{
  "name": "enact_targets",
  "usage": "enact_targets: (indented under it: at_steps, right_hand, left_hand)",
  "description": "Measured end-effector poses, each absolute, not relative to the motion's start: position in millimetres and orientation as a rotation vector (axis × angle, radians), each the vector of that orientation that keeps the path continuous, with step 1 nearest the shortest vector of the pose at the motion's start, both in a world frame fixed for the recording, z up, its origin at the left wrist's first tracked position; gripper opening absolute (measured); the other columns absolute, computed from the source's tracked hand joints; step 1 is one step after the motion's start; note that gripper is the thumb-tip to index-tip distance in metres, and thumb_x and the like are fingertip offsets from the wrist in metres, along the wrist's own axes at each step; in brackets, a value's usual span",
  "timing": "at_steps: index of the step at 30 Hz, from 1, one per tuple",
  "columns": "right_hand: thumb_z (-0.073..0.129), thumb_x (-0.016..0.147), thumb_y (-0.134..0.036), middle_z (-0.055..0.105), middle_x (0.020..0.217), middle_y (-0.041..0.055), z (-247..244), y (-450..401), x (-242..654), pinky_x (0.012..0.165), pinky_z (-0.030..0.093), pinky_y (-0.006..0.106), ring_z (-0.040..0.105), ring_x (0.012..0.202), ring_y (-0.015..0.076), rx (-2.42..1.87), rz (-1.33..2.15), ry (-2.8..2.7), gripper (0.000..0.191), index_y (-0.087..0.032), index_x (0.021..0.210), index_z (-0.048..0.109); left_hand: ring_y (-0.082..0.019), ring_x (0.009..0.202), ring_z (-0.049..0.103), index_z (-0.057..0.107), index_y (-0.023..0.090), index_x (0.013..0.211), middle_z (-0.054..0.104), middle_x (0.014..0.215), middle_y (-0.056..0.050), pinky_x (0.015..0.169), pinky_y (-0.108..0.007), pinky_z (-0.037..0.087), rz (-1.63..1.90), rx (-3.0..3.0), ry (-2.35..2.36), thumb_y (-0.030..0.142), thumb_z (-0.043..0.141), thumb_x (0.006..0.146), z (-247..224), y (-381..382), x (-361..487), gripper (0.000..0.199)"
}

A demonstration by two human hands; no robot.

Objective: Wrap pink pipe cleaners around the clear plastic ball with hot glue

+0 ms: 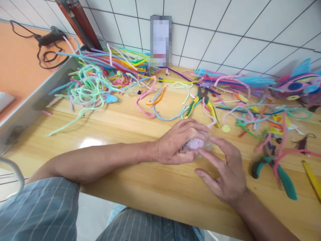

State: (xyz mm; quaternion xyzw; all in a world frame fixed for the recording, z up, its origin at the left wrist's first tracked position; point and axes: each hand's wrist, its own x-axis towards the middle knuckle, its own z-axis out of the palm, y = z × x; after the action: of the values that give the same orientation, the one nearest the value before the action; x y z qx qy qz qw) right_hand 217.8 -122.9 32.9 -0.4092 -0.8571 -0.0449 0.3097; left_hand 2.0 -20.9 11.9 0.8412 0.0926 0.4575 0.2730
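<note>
Can see a pale wooden worktop (120, 124), with one mint-green tangle (86, 88) towards its far left corner. Can count two hands between middle and near edge: left hand (175, 142) curled around a small bundle (197, 144), right hand (227, 172) loosely spread, two fingertips at the bundle, thumb apart. Can count two pliers: teal-handled pliers (288, 184) towards the right edge, yellow-and-green pliers (212, 112) beyond the hands. Can make out the bundle as pale lilac in seemingly clear wrap, partly finger-hidden.
</note>
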Motion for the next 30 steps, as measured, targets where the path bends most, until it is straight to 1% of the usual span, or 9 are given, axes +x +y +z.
enact_targets:
  at_steps: [5,12,15,19,22,24,30]
  right_hand:
    - [0.069,0.100,-0.041,0.059,0.149,0.0180,33,-122,223,0.104,0.059,0.053,0.062,0.133,0.0342,-1.037,-0.031,-2.173,0.053,-0.021,0.148,0.059]
    - [0.069,0.100,-0.038,0.057,0.148,0.0186,30,-119,220,0.106,0.059,0.055,0.060,0.136,0.0356,-1.059,-0.169,-2.258,0.040,-0.020,0.136,0.064]
    - [0.069,0.100,-0.038,0.058,0.148,0.0185,30,-119,220,0.105,0.059,0.056,0.060,0.136,0.0358,-1.065,-0.215,-2.275,0.039,-0.020,0.134,0.064]
    - [0.066,0.102,-0.043,0.060,0.146,0.0186,29,-120,222,0.103,0.061,0.054,0.063,0.133,0.0345,-1.050,-0.125,-2.220,0.049,-0.020,0.145,0.060]
    - [0.075,0.096,-0.042,0.065,0.141,0.0163,26,-119,221,0.100,0.063,0.053,0.067,0.128,0.0333,-1.096,-0.074,-2.092,0.058,-0.024,0.149,0.058]
    - [0.080,0.092,-0.041,0.066,0.140,0.0146,24,-119,219,0.099,0.063,0.054,0.067,0.127,0.0337,-1.136,-0.064,-2.032,0.063,-0.027,0.150,0.058]
    - [0.083,0.090,-0.036,0.060,0.148,0.0162,16,-115,214,0.104,0.061,0.060,0.062,0.135,0.0370,-1.142,-0.073,-2.034,0.071,-0.029,0.154,0.054]
  left_hand:
    - [-0.028,0.132,0.067,0.053,0.023,0.129,0.070,0.136,-0.016,0.117,-0.053,0.051,1.233,2.270,0.253,0.027,0.066,0.094,12,-20,2,0.037]
    - [-0.028,0.132,0.067,0.053,0.023,0.127,0.071,0.135,-0.016,0.117,-0.052,0.051,1.234,2.265,0.257,0.030,0.068,0.097,11,-21,2,0.034]
    - [-0.028,0.132,0.067,0.053,0.024,0.128,0.070,0.136,-0.016,0.116,-0.052,0.052,1.226,2.254,0.256,0.030,0.068,0.097,12,-20,2,0.035]
    - [-0.028,0.132,0.067,0.051,0.025,0.131,0.070,0.136,-0.015,0.115,-0.052,0.052,1.217,2.242,0.248,0.027,0.066,0.096,12,-19,1,0.038]
    - [-0.029,0.134,0.066,0.051,0.025,0.132,0.069,0.138,-0.015,0.116,-0.053,0.050,1.208,2.245,0.243,0.027,0.065,0.094,11,-19,1,0.040]
    - [-0.029,0.135,0.065,0.052,0.025,0.133,0.069,0.139,-0.015,0.117,-0.053,0.049,1.203,2.237,0.239,0.027,0.065,0.094,10,-19,1,0.042]
    - [-0.028,0.135,0.065,0.053,0.025,0.134,0.069,0.139,-0.014,0.117,-0.052,0.048,1.215,2.213,0.250,0.027,0.066,0.093,7,-19,2,0.043]
